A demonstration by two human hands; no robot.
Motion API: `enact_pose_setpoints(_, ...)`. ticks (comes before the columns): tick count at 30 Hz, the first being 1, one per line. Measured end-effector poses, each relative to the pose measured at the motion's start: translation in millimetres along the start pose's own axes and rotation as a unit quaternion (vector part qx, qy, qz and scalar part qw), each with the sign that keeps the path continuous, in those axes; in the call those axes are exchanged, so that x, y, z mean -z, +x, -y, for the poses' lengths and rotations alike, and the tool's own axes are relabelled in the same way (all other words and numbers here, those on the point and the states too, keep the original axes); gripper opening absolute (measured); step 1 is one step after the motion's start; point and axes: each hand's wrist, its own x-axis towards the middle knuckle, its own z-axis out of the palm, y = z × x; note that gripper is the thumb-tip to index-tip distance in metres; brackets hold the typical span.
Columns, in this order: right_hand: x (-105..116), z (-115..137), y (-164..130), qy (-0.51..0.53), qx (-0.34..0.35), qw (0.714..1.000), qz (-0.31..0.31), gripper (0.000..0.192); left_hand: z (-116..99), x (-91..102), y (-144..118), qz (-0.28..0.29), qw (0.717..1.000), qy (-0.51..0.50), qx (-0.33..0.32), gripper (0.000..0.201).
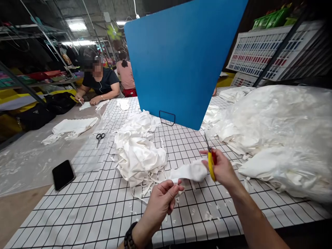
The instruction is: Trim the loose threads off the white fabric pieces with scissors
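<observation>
Above the gridded tablecloth, a white fabric strip stretches between the left hand, fingers pinched on its end, and the right hand, closed around yellow-handled scissors. Open cloth lies toward the near edge; a fabric heap crowds the left, bagged material the right.

Bright, even light falls from ceiling tube lamps at eleven o'clock, which blow out to white. The white cloth heap at three o'clock glares, losing detail. Wide-angle bending warps the edges; the far background is dim and soft.
</observation>
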Motion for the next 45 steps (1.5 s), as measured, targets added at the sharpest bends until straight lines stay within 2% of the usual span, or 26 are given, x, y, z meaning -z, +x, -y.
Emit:
enact_pose_setpoints(1, -6, 1, -13, 0.036, -0.001, 0.997, 0.062, 0.035, 0, -1.0, 2, 0.001, 1.000, 0.004, 0.003, 0.036)
enact_pose_setpoints(3, -23, 4, -33, 0.156, -0.020, 0.965, 0.210, 0.038, 1, -2.9, 4, 0.012, 1.000, 0.019, 0.006, 0.037)
enact_pose_setpoints(5, -39, 7, -44, 0.226, -0.031, 0.938, 0.261, 0.033, 1, -3.5, 6, 0.020, 0.999, 0.047, 0.000, 0.035)
enact_pose_setpoints(7, -51, 9, -46, 0.248, -0.027, 0.939, 0.236, 0.028, 1, -2.9, 6, 0.001, 0.995, 0.090, -0.043, 0.033)
enact_pose_setpoints(9, -58, 10, -43, 0.253, -0.020, 0.946, 0.204, 0.029, -1, -1.8, 5, -0.043, 0.983, 0.136, -0.112, 0.029)
enact_pose_setpoints(12, -62, 11, -41, 0.245, -0.029, 0.943, 0.224, 0.033, -5, -0.4, 5, -0.073, 0.969, 0.164, -0.169, 0.025)
enact_pose_setpoints(15, -58, 10, -45, 0.237, -0.049, 0.934, 0.261, 0.034, -4, 0.6, 8, -0.016, 0.985, 0.109, -0.129, 0.027)
enact_pose_setpoints(18, -41, 11, -50, 0.182, -0.037, 0.953, 0.239, 0.031, 0, 2.6, 13, 0.031, 0.993, 0.041, -0.106, 0.028)
enact_pose_setpoints(21, -16, 18, -53, 0.042, 0.003, 0.970, 0.241, 0.028, 3, 5.7, 15, 0.026, 0.991, 0.031, -0.125, 0.026)
enact_pose_setpoints(25, 3, 31, -61, -0.135, 0.063, 0.950, 0.274, 0.033, 4, 9.6, 14, 0.023, 0.985, 0.089, -0.147, 0.022)
enact_pose_setpoints(29, -1, 38, -67, -0.192, 0.080, 0.941, 0.267, 0.034, 6, 11.4, 13, 0.041, 0.978, 0.126, -0.163, 0.019)
enact_pose_setpoints(35, -8, 45, -67, -0.192, 0.094, 0.937, 0.278, 0.042, 6, 11.8, 10, 0.068, 0.981, 0.106, -0.150, 0.017)
enact_pose_setpoints(45, -9, 44, -69, -0.225, 0.107, 0.927, 0.282, 0.035, 5, 14.9, 7, 0.084, 0.984, 0.084, -0.131, 0.018)
